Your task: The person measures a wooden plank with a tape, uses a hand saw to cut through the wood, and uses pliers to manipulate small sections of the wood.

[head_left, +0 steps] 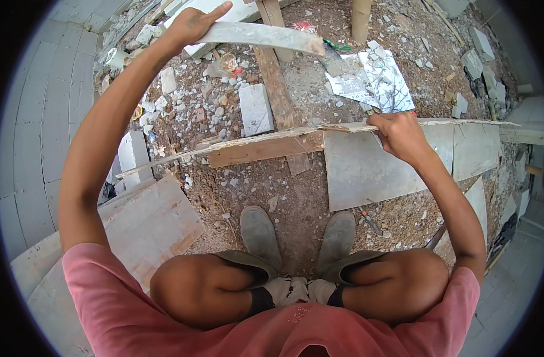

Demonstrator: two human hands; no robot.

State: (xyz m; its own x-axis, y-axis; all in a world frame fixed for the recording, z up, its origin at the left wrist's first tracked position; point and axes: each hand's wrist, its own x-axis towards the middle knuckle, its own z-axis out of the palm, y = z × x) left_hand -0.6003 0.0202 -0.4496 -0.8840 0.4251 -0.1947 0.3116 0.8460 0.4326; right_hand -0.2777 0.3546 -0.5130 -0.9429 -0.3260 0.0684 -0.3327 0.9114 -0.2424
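At the upper left, my left hand (191, 27) grips one end of a pale grey strip (260, 35), perhaps wood or board. It is raised above the rubble, and its broken end points right. My right hand (403, 135) is closed at the top edge of a thin grey panel (382, 163) that stands on edge in front of me. The panel's rim looks rough and splintered. Left of that hand, a brown wooden batten (266, 149) runs along the panel's near side. A plank (275, 86) passes beneath its line, away from me.
Gravel and broken stone cover the ground. A white block (256, 110) lies beyond the panel, left of a printed sheet (385, 80) with wires on it. A post (360, 21) stands at the back. Loose boards (153, 226) lie at my left, and block walls (42, 125) rise at both sides.
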